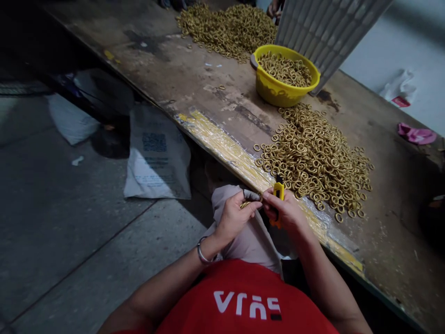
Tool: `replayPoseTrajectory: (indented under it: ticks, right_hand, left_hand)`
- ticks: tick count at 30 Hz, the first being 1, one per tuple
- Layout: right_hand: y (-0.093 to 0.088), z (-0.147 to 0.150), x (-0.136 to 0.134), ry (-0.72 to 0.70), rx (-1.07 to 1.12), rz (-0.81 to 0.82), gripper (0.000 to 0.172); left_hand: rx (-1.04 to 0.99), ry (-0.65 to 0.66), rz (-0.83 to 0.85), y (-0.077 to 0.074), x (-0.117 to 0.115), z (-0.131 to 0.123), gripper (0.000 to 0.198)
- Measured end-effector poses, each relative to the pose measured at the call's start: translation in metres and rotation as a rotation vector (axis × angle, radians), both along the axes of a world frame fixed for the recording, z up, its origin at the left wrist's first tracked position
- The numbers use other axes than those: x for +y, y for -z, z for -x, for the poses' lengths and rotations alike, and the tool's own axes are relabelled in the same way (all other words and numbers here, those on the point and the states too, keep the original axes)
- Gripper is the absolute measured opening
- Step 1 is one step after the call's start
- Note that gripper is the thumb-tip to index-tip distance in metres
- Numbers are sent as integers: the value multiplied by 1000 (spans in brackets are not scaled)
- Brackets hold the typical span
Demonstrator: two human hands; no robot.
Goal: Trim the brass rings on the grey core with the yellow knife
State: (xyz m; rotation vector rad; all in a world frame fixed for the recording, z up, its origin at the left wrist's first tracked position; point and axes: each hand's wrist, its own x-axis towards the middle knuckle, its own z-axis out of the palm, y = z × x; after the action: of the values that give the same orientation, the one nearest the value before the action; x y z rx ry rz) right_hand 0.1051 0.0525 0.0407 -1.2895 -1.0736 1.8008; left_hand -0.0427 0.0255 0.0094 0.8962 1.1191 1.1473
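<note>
Just off the table's taped edge, my left hand [237, 214] is closed on a brass-coloured ring [245, 204], with a dark wrap on one finger. My right hand [287, 208] holds a yellow box cutter [278, 191], its dark blade pointing up and away from me. The fingertips of both hands meet; what lies between them is too small to tell. Beyond the right hand, a large pile of brass-coloured rings [316, 157] spreads over the brown table [222, 109].
A yellow basin [281, 95] full of rings stands behind the near pile, beside a grey ribbed panel [323, 32]. Farther back lies another ring pile [229, 30], with part of a person's hand [274, 10] near it. A white sack [156, 157] is on the floor; pink cloth [417, 134] lies right.
</note>
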Motion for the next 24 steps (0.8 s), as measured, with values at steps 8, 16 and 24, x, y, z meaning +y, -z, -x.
replayPoseTrajectory:
  ticks: [8, 16, 24]
  right_hand:
    - [-7, -13, -20, 28, -303, -323, 30]
    - [-5, -35, -16, 131, -659, -600, 21]
    - [0, -44, -18, -42, -1074, -822, 22]
  left_hand:
    - [-334, 104, 142, 1, 3, -9, 33]
    - [-374, 235, 120, -2, 24, -25, 35]
    - [-352, 250, 143, 2, 26, -33, 41]
